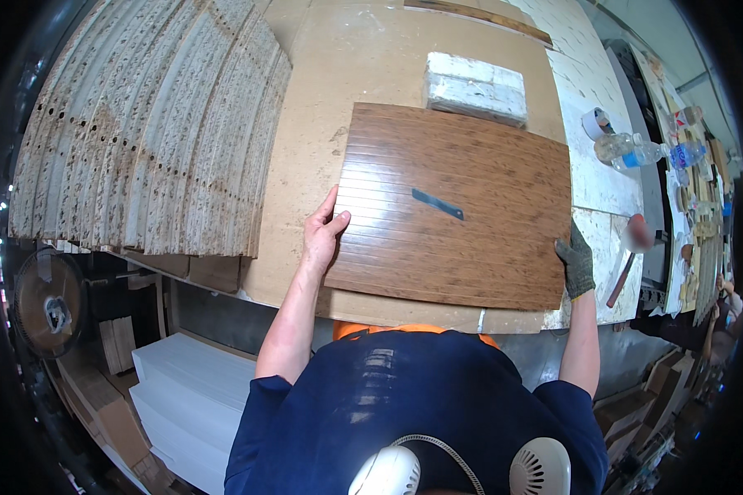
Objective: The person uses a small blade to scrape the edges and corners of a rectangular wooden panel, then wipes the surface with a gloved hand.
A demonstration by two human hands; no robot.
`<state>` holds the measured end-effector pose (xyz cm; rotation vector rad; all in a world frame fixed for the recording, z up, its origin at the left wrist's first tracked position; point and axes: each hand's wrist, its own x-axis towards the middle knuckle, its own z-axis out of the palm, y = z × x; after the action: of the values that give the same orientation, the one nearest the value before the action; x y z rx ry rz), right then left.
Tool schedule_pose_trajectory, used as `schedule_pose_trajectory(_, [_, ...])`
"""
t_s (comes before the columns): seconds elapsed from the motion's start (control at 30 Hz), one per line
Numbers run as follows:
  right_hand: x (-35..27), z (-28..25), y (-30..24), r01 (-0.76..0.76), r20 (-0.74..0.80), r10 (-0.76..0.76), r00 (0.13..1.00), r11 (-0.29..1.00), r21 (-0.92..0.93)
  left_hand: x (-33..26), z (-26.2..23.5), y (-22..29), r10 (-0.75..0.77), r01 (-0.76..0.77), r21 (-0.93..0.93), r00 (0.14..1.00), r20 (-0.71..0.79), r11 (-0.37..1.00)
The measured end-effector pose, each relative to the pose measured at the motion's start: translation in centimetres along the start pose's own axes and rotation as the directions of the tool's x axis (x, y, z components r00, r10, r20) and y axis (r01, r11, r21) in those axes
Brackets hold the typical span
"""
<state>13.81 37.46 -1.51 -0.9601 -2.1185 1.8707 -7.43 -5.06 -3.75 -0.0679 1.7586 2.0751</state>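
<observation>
A brown wood-grain panel (462, 247) with fine parallel grooves lies flat before me on the cardboard-covered table. My bare left hand (323, 231) grips its left edge, thumb on top. At the opposite edge my right hand (576, 262), in a dark grey knit glove, holds the panel near its front right corner; part of its fingers is hidden. Across the middle of the panel rests a short flat blue-grey strip (437, 204) with a small hole at one end. Neither hand touches the strip.
A wrapped whitish block (476, 87) sits against the panel's far edge. Tall stacked speckled boards (149, 132) stand at left. To the right are a mallet (638, 235), a tape roll (596, 124) and plastic bottles (636, 153). A fan (49, 304) stands lower left.
</observation>
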Motion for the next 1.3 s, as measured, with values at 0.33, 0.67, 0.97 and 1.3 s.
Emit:
schedule_pose_trajectory(0.33, [0.4, -0.8, 1.9, 0.054, -0.037, -0.067, 0.997, 0.962, -0.267, 0.1, 0.0, -0.6, 0.021, -0.021, 0.022, 1.000, -0.003, 1.000])
schedule_pose_trajectory(0.67, [0.0, -0.4, 0.9, 0.054, -0.014, -0.058, 0.998, 0.978, -0.202, 0.1, -0.1, -0.3, -0.004, 0.004, -0.002, 0.998, 0.065, 1.000])
schedule_pose_trajectory(0.97, [-1.6, -0.2, 1.0, -0.008, -0.039, 0.000, 0.999, 0.981, -0.193, -1.3, -0.5, -0.5, -0.011, 0.024, 0.121, 0.994, -0.106, 0.992])
schedule_pose_trajectory(1.3, [-1.9, -0.4, 1.2, 0.038, -0.018, -0.043, 0.999, 0.974, -0.225, -1.7, -0.4, -0.6, 0.069, -0.051, 0.193, 0.993, -0.091, 0.980])
